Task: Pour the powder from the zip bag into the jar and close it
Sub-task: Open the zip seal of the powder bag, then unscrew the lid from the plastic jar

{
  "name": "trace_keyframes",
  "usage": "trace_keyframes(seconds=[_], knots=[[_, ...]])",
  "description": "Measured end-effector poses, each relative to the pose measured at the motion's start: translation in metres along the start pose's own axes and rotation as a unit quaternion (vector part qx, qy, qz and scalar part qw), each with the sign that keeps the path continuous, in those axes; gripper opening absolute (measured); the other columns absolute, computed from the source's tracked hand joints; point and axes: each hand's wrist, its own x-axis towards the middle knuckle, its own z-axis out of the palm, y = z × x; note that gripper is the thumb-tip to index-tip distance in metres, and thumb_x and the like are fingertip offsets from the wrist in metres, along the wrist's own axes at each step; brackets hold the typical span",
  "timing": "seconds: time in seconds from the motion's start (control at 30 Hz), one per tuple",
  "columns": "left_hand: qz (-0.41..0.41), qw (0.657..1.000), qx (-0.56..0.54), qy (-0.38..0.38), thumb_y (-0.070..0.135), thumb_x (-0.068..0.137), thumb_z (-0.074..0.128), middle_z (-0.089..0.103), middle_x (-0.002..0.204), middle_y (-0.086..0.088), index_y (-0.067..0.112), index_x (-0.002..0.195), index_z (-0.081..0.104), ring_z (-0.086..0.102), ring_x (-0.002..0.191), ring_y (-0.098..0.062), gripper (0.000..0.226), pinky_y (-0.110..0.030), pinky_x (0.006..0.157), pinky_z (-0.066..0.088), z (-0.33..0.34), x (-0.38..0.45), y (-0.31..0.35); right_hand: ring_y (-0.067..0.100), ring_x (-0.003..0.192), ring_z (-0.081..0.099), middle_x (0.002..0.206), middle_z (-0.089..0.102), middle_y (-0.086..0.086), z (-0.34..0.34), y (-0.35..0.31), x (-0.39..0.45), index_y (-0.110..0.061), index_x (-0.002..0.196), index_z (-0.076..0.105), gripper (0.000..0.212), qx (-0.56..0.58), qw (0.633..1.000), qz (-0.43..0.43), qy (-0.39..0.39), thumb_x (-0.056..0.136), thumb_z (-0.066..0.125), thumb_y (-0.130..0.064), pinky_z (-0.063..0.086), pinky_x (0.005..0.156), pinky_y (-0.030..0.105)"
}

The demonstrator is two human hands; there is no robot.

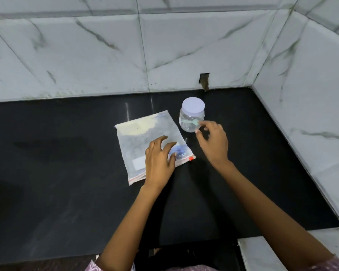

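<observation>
A clear zip bag lies flat on the black counter, with pale powder gathered at its far end and a red slider at its near right corner. My left hand rests on the bag's near end, fingers spread, holding nothing. Just right of the bag stands a clear plastic jar with a white lid on top. My right hand hovers beside the jar's near right side, fingers apart, thumb and forefinger close to the jar wall. I cannot tell whether they touch it.
White marble-patterned tile walls enclose the counter at the back and right, meeting in a corner behind the jar. A small dark hole sits low in the back wall. A white ledge lies at the near right.
</observation>
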Motion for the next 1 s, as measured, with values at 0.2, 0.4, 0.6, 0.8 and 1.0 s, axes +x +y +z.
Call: trace_keyframes(seconds=[0.2, 0.4, 0.6, 0.8, 1.0], knots=[[-0.025, 0.999, -0.037, 0.003, 0.016, 0.084, 0.063, 0.049, 0.137, -0.006, 0.016, 0.121, 0.061, 0.041, 0.128, -0.024, 0.037, -0.036, 0.103, 0.033, 0.01, 0.042, 0.01, 0.025, 0.125, 0.041, 0.137, 0.043, 0.011, 0.019, -0.017, 0.066, -0.014, 0.125, 0.05, 0.05, -0.108, 0.994, -0.004, 0.013, 0.083, 0.066, -0.035, 0.049, 0.086, 0.033], [-0.047, 0.996, -0.07, -0.001, 0.023, 0.086, 0.063, 0.05, 0.137, -0.004, 0.016, 0.124, 0.059, 0.042, 0.127, -0.021, 0.038, -0.035, 0.104, 0.034, 0.014, 0.049, 0.011, 0.031, 0.135, 0.032, 0.15, 0.031, 0.015, 0.044, -0.017, 0.086, -0.015, 0.122, 0.053, 0.055, -0.14, 0.988, 0.023, -0.066, 0.079, 0.068, -0.046, 0.045, 0.096, 0.041], [-0.065, 0.987, -0.144, -0.011, 0.036, 0.081, 0.07, 0.055, 0.133, -0.004, 0.015, 0.128, 0.054, 0.045, 0.124, -0.021, 0.054, -0.037, 0.101, 0.04, 0.022, 0.06, 0.017, 0.026, 0.105, 0.055, 0.115, 0.058, 0.009, 0.011, -0.008, 0.095, -0.017, 0.097, 0.057, 0.042, -0.112, 0.988, 0.011, -0.101, 0.069, 0.077, -0.04, 0.048, 0.08, 0.033], [-0.031, 0.979, -0.195, -0.045, 0.042, 0.065, 0.08, 0.058, 0.13, 0.005, 0.021, 0.127, 0.054, 0.049, 0.12, -0.014, 0.07, -0.025, 0.097, 0.037, 0.045, 0.051, 0.048, 0.024, 0.105, 0.053, 0.116, 0.055, 0.004, -0.039, 0.004, 0.044, -0.022, 0.108, 0.06, 0.052, -0.161, 0.98, -0.006, -0.119, 0.064, 0.075, -0.047, 0.046, 0.073, 0.033], [-0.059, 0.971, -0.23, 0.004, 0.04, 0.055, 0.082, 0.064, 0.117, 0.006, 0.02, 0.118, 0.058, 0.057, 0.107, -0.013, 0.07, -0.038, 0.093, 0.046, 0.07, 0.035, 0.071, 0.021, 0.097, 0.054, 0.111, 0.054, 0.003, -0.057, 0.004, 0.011, -0.023, 0.11, 0.057, 0.059, -0.205, 0.973, 0.017, -0.107, 0.064, 0.071, -0.058, 0.047, 0.071, 0.03]])
